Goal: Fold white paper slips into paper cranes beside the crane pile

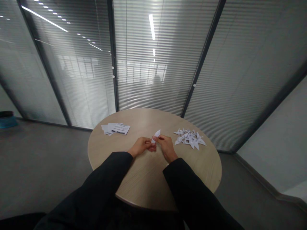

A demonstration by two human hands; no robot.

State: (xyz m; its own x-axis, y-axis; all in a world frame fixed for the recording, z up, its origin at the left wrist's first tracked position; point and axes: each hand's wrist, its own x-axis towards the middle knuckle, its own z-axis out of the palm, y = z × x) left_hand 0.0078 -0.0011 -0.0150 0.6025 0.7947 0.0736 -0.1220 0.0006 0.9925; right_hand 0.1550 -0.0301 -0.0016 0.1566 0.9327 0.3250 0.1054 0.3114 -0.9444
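Note:
A small piece of folded white paper (pixel 157 133) is held above the middle of the round table, its pointed end aimed away from me. My left hand (pixel 143 145) has its fingers closed around the paper's lower left edge. From the other side, my right hand (pixel 166 146) pinches the same paper between thumb and fingers. The fingertips partly hide its lower end. To the right of my hands lies a heap of folded white paper pieces (pixel 189 138) with pointed tips, perhaps paper cranes.
Several loose printed sheets (pixel 119 128) lie overlapping at the left of the wooden table (pixel 148 118). Glass panels with blinds (pixel 153 92) stand right behind the table. A blue bin (pixel 8 120) is on the floor at far left.

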